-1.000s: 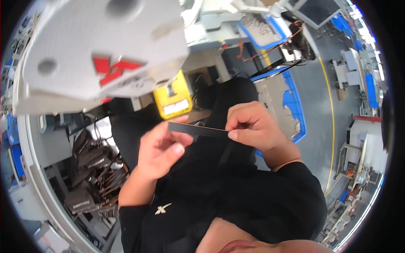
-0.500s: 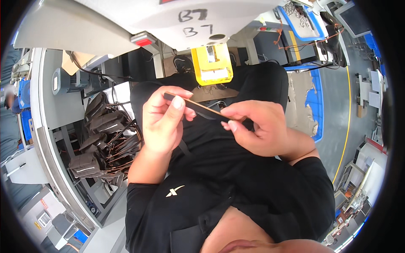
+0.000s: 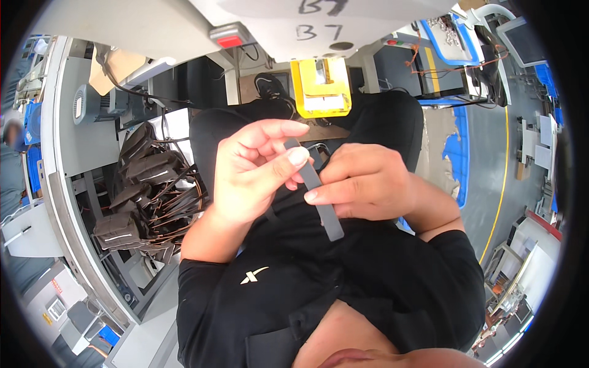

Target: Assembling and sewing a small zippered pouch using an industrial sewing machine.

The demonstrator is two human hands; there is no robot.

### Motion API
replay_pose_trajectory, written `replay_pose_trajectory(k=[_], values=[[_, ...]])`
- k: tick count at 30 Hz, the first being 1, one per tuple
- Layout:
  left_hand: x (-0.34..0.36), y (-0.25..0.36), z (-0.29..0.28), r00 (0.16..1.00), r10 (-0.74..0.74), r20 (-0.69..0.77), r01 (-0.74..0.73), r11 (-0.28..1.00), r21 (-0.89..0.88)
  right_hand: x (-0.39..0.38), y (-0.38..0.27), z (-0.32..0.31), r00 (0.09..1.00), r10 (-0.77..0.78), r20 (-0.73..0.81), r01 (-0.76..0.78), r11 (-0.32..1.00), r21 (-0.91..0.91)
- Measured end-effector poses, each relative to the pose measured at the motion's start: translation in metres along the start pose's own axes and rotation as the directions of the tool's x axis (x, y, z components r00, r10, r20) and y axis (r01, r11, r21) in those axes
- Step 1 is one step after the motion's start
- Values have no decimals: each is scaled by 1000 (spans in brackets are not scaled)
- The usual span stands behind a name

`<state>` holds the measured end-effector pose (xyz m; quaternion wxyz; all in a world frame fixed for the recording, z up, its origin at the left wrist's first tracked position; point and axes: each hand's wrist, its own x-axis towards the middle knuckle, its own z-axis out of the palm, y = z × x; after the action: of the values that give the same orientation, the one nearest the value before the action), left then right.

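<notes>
A dark strip is held at the centre, slanting from 11 to 5 o'clock above the black-clad lap: the left hand pinches its upper part and the right hand grips its middle, some digits of each hidden behind it. At 12 o'clock a pale machine housing, cut off by the upper edge, overhangs a yellow tray; at 9 o'clock lies a heap of dark articles, hard to tell apart. Toward 3 o'clock, a blue-edged container adjoins grey floor bearing a yellow line.
</notes>
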<state>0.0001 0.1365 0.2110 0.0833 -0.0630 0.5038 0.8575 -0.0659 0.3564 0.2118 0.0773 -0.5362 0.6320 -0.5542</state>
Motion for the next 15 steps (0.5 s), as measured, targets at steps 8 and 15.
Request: replay_pose_trajectory(k=[8, 15], values=[[-9, -11, 5, 918, 369, 146, -392, 900, 191, -4, 3, 8, 926, 321, -199, -292, 943, 161], [-13, -10, 13, 934, 347, 82, -350, 845, 404, -7, -9, 23, 825, 403, -397, -352, 915, 197]])
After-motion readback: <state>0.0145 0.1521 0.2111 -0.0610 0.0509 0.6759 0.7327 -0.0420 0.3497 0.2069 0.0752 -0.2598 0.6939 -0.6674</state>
